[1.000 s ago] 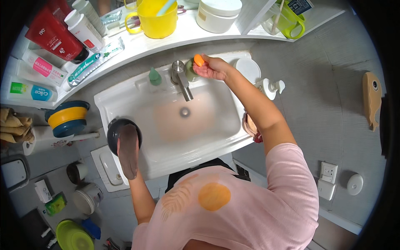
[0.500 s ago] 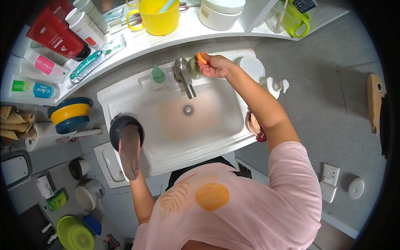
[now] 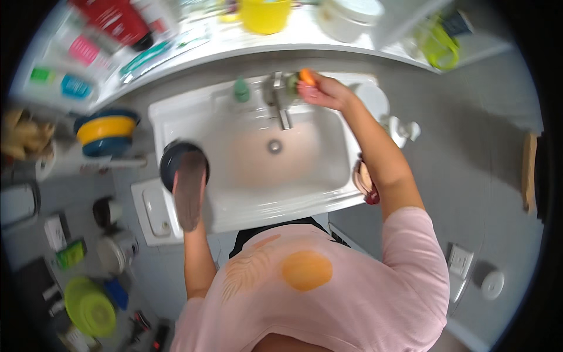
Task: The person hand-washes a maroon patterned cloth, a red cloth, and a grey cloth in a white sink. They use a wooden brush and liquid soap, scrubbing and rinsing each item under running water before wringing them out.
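A grey-brown sock (image 3: 191, 196) lies lengthwise along my left hand (image 3: 203, 186), which holds it from below; only the edges of that hand show. The sock's far end hangs over a dark round bowl (image 3: 170, 163) on the left side of the white sink (image 3: 234, 202). Beyond the faucet (image 3: 282, 111), my right hand (image 3: 324, 92) pinches a small orange piece (image 3: 307, 76), whose kind I cannot make out. A pale green object (image 3: 292, 85) beside those fingers is partly hidden by the faucet and hand. The picture is blurred.
A green pointed bottle top (image 3: 241, 91) stands left of the faucet. Right of the sink are a white round lid (image 3: 373, 101) and a white pump bottle (image 3: 399, 130). The shelf (image 3: 234, 44) above holds tubes, a yellow cup (image 3: 265, 16) and a white jar (image 3: 350, 17).
The whole view has shifted, so the sink and both hands sit further right in the picture. My hands keep their grips, the sock by the bowl and the orange piece by the faucet.
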